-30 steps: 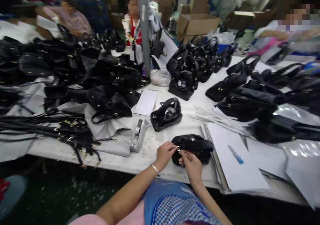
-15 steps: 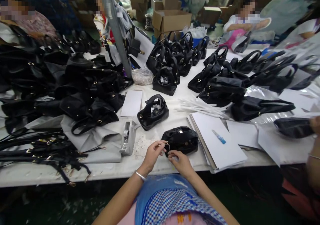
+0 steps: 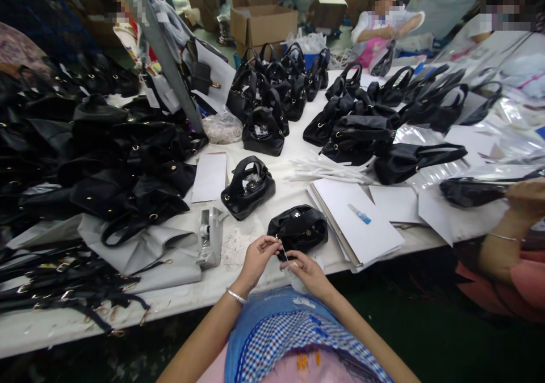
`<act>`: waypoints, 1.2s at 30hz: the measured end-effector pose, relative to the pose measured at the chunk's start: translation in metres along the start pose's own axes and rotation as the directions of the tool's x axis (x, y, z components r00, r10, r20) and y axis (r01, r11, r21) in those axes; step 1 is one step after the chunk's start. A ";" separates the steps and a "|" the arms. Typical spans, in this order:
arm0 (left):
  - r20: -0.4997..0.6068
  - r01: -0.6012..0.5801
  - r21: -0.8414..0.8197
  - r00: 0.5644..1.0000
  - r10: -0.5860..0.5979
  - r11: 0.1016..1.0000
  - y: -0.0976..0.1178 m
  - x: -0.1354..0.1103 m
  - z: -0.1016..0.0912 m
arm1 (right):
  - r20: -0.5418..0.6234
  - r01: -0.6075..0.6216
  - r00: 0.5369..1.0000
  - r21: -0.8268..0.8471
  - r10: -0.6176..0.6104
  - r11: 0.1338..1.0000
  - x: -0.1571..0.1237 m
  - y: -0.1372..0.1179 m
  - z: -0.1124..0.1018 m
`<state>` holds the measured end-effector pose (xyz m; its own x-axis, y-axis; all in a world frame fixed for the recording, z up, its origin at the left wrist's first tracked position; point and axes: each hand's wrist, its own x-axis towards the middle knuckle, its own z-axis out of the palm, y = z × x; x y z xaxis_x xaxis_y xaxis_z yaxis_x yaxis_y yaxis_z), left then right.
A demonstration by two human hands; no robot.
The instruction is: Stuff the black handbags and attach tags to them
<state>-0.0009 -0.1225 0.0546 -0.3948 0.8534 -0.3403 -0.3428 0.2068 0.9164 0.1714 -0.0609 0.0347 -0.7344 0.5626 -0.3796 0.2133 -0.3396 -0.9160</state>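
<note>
- Head view, and from where I stand the near black bag [image 3: 298, 227] lies low on the white table [image 3: 293, 196], close to the near edge, just beyond the worker's hands
- Left hand [image 3: 258, 256]: thumb and fingers closed in a pinch on the upper end of a thin strand [image 3: 285, 253], at the bag's near left end; whether they also grip the bag, I can't tell
- Right hand [image 3: 307, 274]: fingertips pinched around the strand's lower end, nearer the worker
- Just left of the bag stands a tape dispenser [image 3: 209, 238]; a little farther off, a second black bag [image 3: 248, 193], its handle up
- Right of it, a stack of white sheets [image 3: 357, 201] with a blue-ended cutter [image 3: 360, 214] on top
- Far left, heaped black bags [image 3: 106, 144], with dark straps [image 3: 68, 286] nearer
- Over on the right, a co-worker's hand [image 3: 528, 201] beside another dark bag [image 3: 472, 191]; its finger state is too blurred to tell
</note>
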 end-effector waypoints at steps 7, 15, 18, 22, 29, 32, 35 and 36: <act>0.038 0.046 0.126 0.998 -0.051 0.991 -0.006 0.001 0.002 | -0.122 -0.055 0.990 0.172 0.076 0.984 -0.007 -0.002 0.003; 0.079 -0.057 0.299 0.996 0.034 0.953 0.001 -0.002 0.005 | -0.129 0.161 0.971 -0.262 -0.200 0.951 -0.013 0.000 -0.001; 0.082 -0.097 0.375 0.994 0.072 0.922 0.001 -0.003 0.004 | -0.117 0.230 0.947 -0.402 -0.299 0.886 -0.010 -0.004 -0.001; 0.101 -0.140 0.423 0.989 0.107 0.895 -0.004 -0.003 0.002 | -0.192 0.230 0.929 -0.372 -0.317 0.900 -0.004 -0.006 -0.001; 0.122 -0.151 0.442 0.987 0.108 0.884 -0.002 -0.005 0.007 | -0.458 0.118 0.875 -0.116 -0.159 0.986 0.007 -0.005 -0.003; 0.134 -0.160 0.450 0.985 0.111 0.879 -0.001 -0.007 0.010 | -0.444 0.062 0.896 0.185 0.027 0.981 0.009 -0.006 0.001; 0.132 -0.163 0.457 0.985 0.115 0.875 -0.002 -0.007 0.011 | -0.358 0.027 0.922 0.434 0.145 0.900 0.007 -0.007 0.006; 0.127 -0.165 0.459 0.985 0.119 0.873 -0.004 -0.007 0.011 | -0.326 0.011 0.931 0.482 0.168 0.876 0.006 -0.008 0.007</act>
<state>0.0120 -0.1239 0.0558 -0.3210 0.9259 -0.1989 0.1576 0.2593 0.9528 0.1605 -0.0604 0.0407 -0.4379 0.7120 -0.5489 -0.1311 -0.6546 -0.7445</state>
